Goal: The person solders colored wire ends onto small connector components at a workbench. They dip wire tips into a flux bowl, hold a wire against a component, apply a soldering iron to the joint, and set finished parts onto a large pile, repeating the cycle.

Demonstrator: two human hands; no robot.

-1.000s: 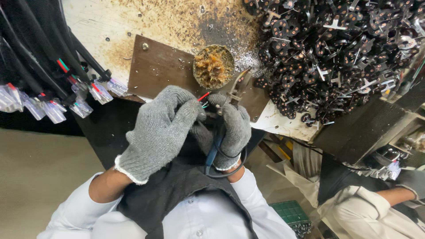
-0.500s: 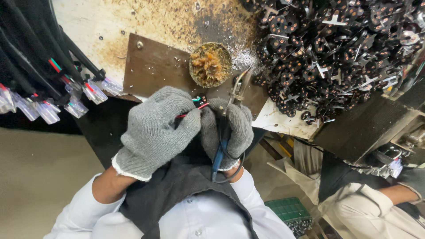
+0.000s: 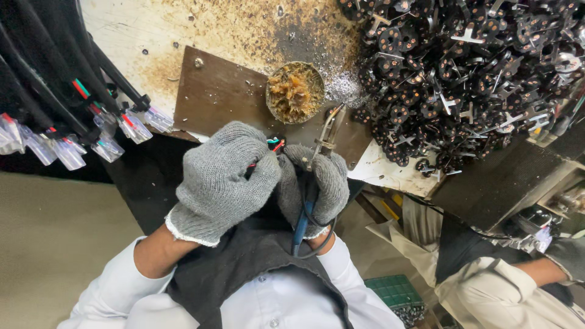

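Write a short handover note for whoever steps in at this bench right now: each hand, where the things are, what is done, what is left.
Left hand: gloved, pinching thin coloured wires.
Right hand: gloved, gripping a soldering iron, tip pointing toward the round tin on the brown plate.
Pile of black parts lies to the right; capped cable ends hang to the left.
Done: wires and iron in hand.
Left: iron tip not yet on the wires.

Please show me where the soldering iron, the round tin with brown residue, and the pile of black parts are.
soldering iron [image 3: 323, 135]: head view, on its metal front part above the right hand.
round tin [image 3: 295, 92]: head view, on the brown residue inside.
pile of black parts [image 3: 463, 73]: head view, on the heap's middle.
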